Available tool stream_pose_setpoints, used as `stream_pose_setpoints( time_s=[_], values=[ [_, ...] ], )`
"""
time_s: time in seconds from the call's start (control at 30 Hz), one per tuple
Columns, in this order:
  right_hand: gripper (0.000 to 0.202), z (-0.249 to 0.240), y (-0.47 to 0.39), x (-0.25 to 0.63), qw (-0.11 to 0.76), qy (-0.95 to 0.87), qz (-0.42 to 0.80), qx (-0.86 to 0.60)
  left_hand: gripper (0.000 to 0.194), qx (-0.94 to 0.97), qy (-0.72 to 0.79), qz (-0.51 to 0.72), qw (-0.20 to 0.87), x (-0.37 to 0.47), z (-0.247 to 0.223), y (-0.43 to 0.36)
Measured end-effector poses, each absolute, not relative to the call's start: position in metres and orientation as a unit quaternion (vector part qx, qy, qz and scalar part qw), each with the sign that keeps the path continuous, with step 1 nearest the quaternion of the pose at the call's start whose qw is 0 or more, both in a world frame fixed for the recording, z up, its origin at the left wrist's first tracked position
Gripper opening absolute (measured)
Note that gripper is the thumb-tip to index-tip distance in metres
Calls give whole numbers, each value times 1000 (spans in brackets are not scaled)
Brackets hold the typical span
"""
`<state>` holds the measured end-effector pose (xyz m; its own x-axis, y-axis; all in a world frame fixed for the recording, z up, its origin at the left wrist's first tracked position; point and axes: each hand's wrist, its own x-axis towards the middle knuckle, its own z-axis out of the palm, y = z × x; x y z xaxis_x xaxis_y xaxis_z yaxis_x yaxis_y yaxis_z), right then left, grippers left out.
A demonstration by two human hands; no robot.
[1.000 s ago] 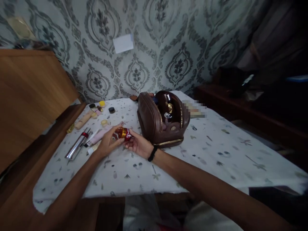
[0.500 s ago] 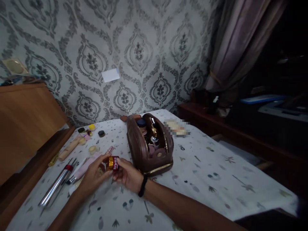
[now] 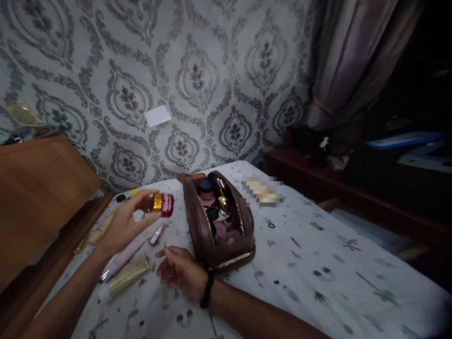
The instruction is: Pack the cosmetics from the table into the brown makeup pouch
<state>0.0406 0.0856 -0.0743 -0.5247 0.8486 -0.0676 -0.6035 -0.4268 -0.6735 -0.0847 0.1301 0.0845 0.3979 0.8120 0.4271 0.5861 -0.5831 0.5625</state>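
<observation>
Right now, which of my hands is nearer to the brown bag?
Right. Your right hand is beside the near left corner of the brown bag; your left hand is farther left, holding the red-and-gold container.

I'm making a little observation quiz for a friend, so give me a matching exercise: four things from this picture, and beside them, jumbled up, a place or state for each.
1. red jar
2. brown bag
3. white card
4. right hand

A. on the patterned wall
B. holding nothing, below a black wristband
C. held up by the left hand
D. unzipped, standing on the printed cloth

Pairs: 1-C, 2-D, 3-A, 4-B.
</observation>
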Motion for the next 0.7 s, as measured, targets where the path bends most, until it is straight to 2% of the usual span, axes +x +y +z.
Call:
stream_pose_setpoints(
  time_s=[0.13, 0.23, 0.33, 0.43, 0.57, 0.7],
  values=[
    [63, -75, 86, 41, 434, -294, 825, -211, 49, 864, 388, 307, 99, -37, 121, 155],
    [61, -75, 86, 41, 433, -287, 827, -215, 42, 912, 346, 219, 30, -6, 132, 179],
    [58, -73, 85, 41, 435, -278, 827, -221, 35, 936, 331, 112, -43, 18, 131, 199],
    [57, -73, 84, 40, 436, -275, 827, -225, 34, 941, 333, 2, -61, 38, 124, 210],
    [55, -73, 84, 40, 429, -277, 829, -230, 41, 925, 345, -133, -87, 62, 114, 215],
    [53, -73, 84, 40, 424, -271, 833, -228, 47, 910, 349, -203, -98, 83, 110, 219]
  ],
)
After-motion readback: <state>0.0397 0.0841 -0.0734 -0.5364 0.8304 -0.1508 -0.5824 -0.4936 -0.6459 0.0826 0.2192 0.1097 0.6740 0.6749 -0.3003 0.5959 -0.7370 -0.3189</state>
